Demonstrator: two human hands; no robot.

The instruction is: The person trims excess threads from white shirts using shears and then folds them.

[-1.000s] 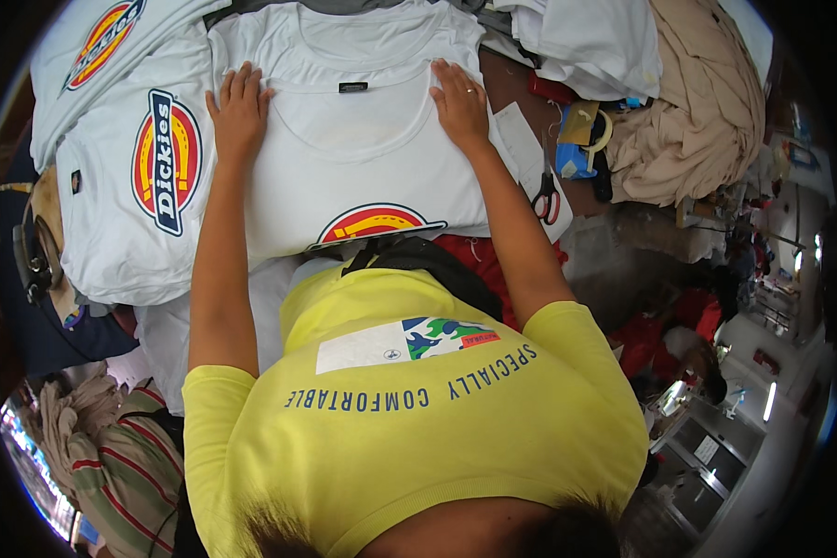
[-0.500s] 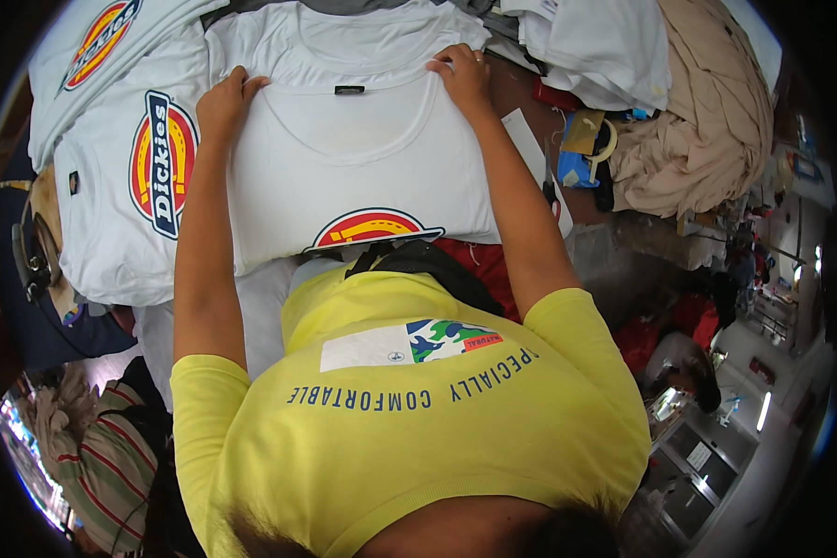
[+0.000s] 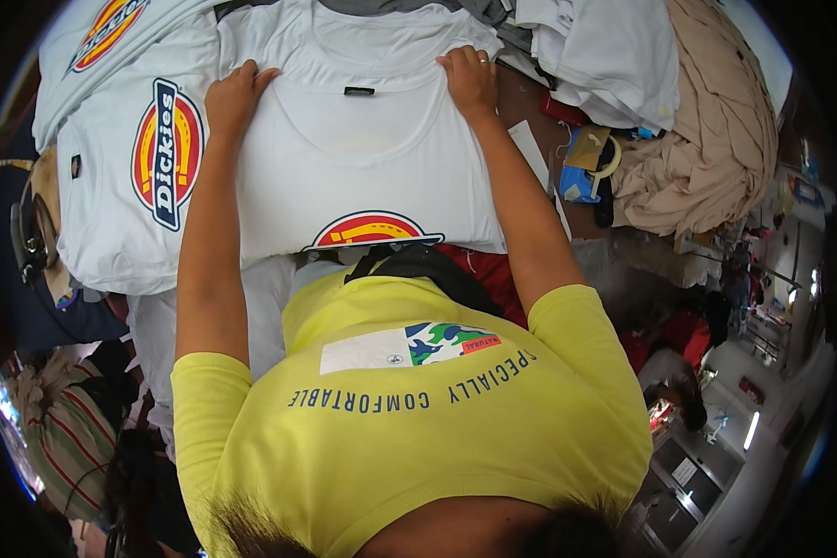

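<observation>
A white T-shirt (image 3: 367, 191) lies flat in front of me, its wide neckline facing up and a small black label (image 3: 359, 91) at the back of the neck. Part of a red and yellow print shows at its near edge. My left hand (image 3: 236, 99) is closed on the shirt's left shoulder, thumb stretched toward the neckline. At the opposite shoulder, my right hand (image 3: 471, 82) pinches the cloth between thumb and curled fingers. Another white neckline (image 3: 372, 37) shows just beyond. To the left lies a printed white T-shirt (image 3: 98, 209), touching the one I hold.
At the right are a tape roll (image 3: 609, 158), a blue packet (image 3: 578, 183) and white paper (image 3: 530, 153) on the brown table (image 3: 581, 219). Beige cloth (image 3: 707, 149) and folded white garments (image 3: 604, 60) are heaped behind. A striped bundle (image 3: 70, 451) sits at lower left.
The shirt and both hands appear slightly further right in the picture, as do the things around them. Both hands keep their hold on the shoulders.
</observation>
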